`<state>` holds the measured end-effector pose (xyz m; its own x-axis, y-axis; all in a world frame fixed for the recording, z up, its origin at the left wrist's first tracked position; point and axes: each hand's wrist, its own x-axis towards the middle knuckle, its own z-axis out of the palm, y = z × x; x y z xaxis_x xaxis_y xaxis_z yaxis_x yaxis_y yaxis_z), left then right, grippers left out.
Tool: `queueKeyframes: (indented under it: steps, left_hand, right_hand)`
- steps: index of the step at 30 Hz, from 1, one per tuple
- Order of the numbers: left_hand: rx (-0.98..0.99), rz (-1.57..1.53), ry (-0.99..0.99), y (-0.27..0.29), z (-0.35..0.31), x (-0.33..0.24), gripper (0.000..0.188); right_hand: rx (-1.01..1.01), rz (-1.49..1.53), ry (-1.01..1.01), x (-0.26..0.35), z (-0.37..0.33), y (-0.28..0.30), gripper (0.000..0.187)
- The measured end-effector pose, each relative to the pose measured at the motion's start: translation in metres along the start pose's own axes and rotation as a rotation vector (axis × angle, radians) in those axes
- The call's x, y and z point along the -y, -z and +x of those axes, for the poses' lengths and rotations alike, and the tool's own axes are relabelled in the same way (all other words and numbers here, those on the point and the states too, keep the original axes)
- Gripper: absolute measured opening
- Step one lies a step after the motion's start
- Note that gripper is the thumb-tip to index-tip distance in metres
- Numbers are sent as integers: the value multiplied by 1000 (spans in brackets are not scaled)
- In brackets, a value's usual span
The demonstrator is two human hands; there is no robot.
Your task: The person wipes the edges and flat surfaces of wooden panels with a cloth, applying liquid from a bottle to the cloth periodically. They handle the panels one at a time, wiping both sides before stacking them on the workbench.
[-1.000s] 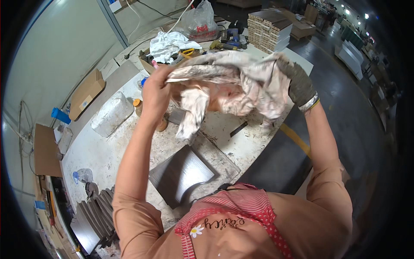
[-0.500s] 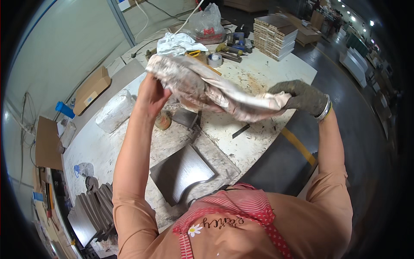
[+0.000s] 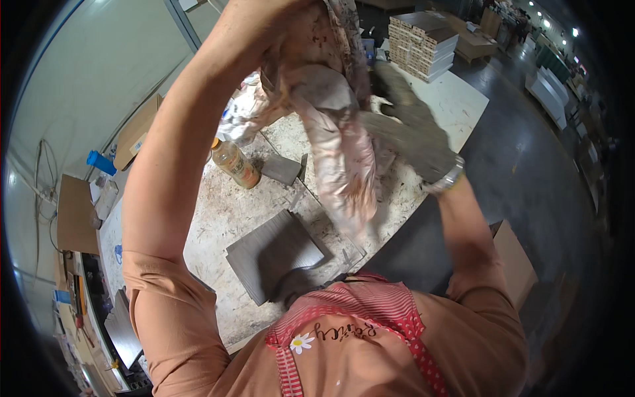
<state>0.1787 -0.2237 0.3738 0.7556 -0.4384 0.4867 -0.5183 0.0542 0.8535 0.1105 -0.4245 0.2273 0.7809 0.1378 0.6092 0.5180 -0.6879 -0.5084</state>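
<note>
A crumpled, stained whitish-pink rag [image 3: 344, 159] hangs down in front of me over the worktable. My left hand [image 3: 301, 16] is raised at the top edge of the picture, closed on the upper part of the rag; its fingertips are hidden. My right hand [image 3: 417, 132], in a dark grey glove, is beside the rag's right side. Its fingers are spread and somewhat blurred, the thumb side against the cloth. Close to my body lies a grey, wood-grained panel [image 3: 274, 255] with a curved cutout.
A bottle with an orange cap [image 3: 235, 164] stands beside a small grey block [image 3: 281, 169] on the stained white table [image 3: 456, 99]. Stacked boards [image 3: 423, 46] rise at the far right corner. Cardboard [image 3: 76, 215] leans at the left.
The rag was stretched sideways between both hands; now it hangs downward. My left hand has risen toward the top edge. My right hand has moved left and its fingers have spread.
</note>
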Motion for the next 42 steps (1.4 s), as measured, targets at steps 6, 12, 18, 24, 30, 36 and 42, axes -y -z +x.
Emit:
queueKeyframes:
  steps: [6,12,18,24,30,36,42]
  left_hand:
    - [40,937,-222,74,-10,-2,27]
    - [134,755,125,21,-39,-12,43]
    - [175,1143,297,5,-45,-56,24]
    - [14,1155,4,52,-38,-25,18]
    - [-8,1160,-216,36,-8,52,23]
    - [-240,534,-245,2,-67,92,37]
    - [-16,-27,92,-83,-156,134,26]
  right_hand:
    - [233,115,126,-37,29,25,25]
    - [242,293,78,27,54,5,43]
    - [191,-247,162,-12,54,6,38]
    - [268,-11,247,6,45,27,32]
    - [301,611,479,20,29,44,48]
    - [118,690,246,6,33,77,47]
    - [67,674,197,-1,26,86,46]
